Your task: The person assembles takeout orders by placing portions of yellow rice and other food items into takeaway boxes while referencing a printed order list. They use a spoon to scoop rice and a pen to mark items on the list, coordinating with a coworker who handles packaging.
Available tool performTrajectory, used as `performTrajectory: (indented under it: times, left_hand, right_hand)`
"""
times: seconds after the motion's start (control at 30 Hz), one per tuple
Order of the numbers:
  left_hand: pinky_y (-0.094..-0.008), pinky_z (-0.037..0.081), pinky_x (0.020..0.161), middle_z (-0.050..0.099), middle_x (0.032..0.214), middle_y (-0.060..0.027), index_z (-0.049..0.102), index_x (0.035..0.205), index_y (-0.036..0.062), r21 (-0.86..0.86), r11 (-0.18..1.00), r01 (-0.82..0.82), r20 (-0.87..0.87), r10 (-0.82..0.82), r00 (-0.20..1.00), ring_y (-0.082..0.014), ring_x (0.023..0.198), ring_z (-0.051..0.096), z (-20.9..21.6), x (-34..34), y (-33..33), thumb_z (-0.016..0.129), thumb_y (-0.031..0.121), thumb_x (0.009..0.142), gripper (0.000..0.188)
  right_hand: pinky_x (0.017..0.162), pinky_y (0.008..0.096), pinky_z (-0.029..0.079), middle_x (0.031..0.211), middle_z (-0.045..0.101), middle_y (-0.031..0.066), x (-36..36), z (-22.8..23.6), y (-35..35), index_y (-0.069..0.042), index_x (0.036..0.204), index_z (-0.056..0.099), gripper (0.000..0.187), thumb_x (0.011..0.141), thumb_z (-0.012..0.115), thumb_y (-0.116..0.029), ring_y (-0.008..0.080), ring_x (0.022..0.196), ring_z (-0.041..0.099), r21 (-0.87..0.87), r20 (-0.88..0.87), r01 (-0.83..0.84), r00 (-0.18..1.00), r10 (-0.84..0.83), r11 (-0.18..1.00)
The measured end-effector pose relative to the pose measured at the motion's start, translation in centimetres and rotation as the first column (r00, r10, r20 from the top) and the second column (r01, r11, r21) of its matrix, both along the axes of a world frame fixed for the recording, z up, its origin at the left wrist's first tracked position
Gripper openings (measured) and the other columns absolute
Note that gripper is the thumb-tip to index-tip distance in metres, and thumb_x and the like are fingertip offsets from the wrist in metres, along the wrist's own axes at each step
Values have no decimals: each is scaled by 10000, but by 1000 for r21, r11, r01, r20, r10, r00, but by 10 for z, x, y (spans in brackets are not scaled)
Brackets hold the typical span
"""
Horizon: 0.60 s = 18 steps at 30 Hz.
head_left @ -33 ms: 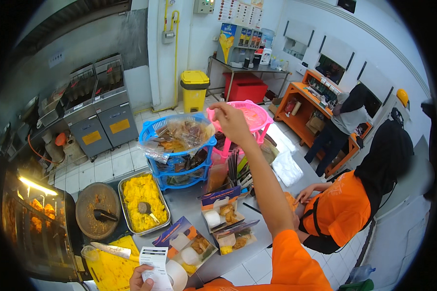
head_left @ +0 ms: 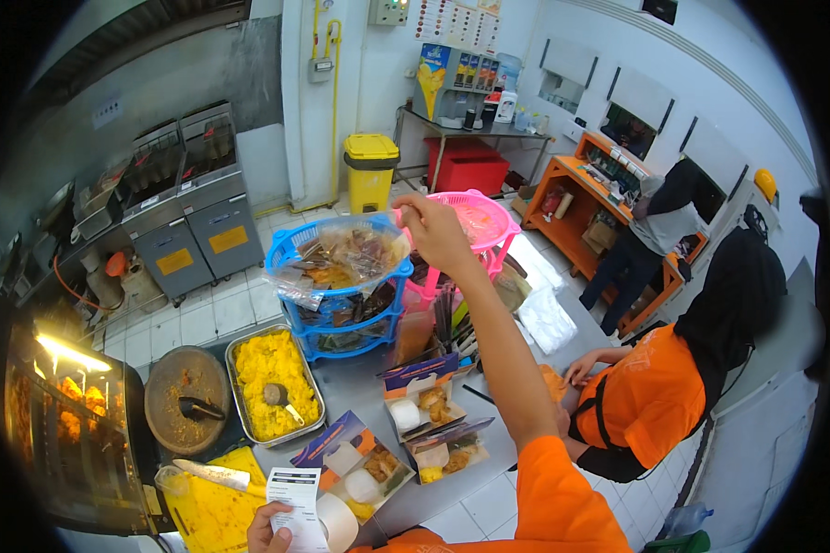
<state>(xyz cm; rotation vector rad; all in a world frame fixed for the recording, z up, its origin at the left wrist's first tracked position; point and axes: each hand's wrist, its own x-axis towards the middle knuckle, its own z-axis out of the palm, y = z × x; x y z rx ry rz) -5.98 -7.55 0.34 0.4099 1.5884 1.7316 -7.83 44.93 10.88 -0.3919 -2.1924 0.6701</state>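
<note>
My left hand grips a white printed receipt at the lower edge. A pale round item, perhaps a paper roll, is right beside the receipt. My right arm stretches forward, and my right hand has its fingers pinched together at the right rim of a blue stacked basket. Clear plastic packets fill that basket's top and lie close to the fingertips; what the pinch holds is hidden. Open meal boxes with rice and fried chicken, such as the nearest box, stand on the metal table below my arm.
A pink basket stands behind my right hand. To the left are a tray of yellow rice with a scoop, a round chopping board, a knife and a lit food warmer. A co-worker stands close at right.
</note>
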Motion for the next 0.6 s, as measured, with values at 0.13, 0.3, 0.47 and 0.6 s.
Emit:
performTrajectory:
  times: [0.13, 0.3, 0.47, 0.6]
  left_hand:
    - [-373, 345, 1070, 566, 1240, -105, 586, 1211, -2, -12, 1000, -11, -24, 11, 1000, -226, 1223, 486, -3, -4, 0, 641, 406, 887, 525]
    - [-369, 351, 1066, 582, 1231, -116, 593, 1210, -16, -29, 1000, 4, -54, -6, 999, -239, 1215, 495, -6, -4, 1, 595, 403, 921, 509]
    - [-401, 359, 1066, 589, 1216, -142, 597, 1200, -36, -43, 998, 37, -215, -45, 976, -263, 1192, 513, -5, -4, 7, 540, 369, 964, 472]
    - [-402, 363, 1068, 569, 1240, -144, 583, 1219, -37, -78, 996, 38, -278, -58, 959, -275, 1201, 504, -9, -9, -9, 536, 342, 969, 456]
  right_hand:
    - [815, 442, 534, 965, 700, 199, -28, 16, -33, -24, 1053, 679, 238, 938, 544, -183, 388, 890, 678, 146, 89, -96, 993, 83, 985]
    - [815, 455, 546, 977, 713, 144, -97, -28, -80, -70, 989, 706, 217, 914, 578, -228, 326, 938, 690, 565, 395, -259, 918, 19, 783]
    - [774, 404, 591, 997, 725, 150, -177, -81, -96, -69, 906, 761, 162, 863, 620, -135, 280, 952, 708, 497, 472, -49, 853, -222, 866]
    - [787, 403, 589, 1050, 719, 138, -200, -87, -90, -69, 938, 751, 137, 854, 646, -98, 300, 991, 702, 338, 529, 37, 819, -222, 940]
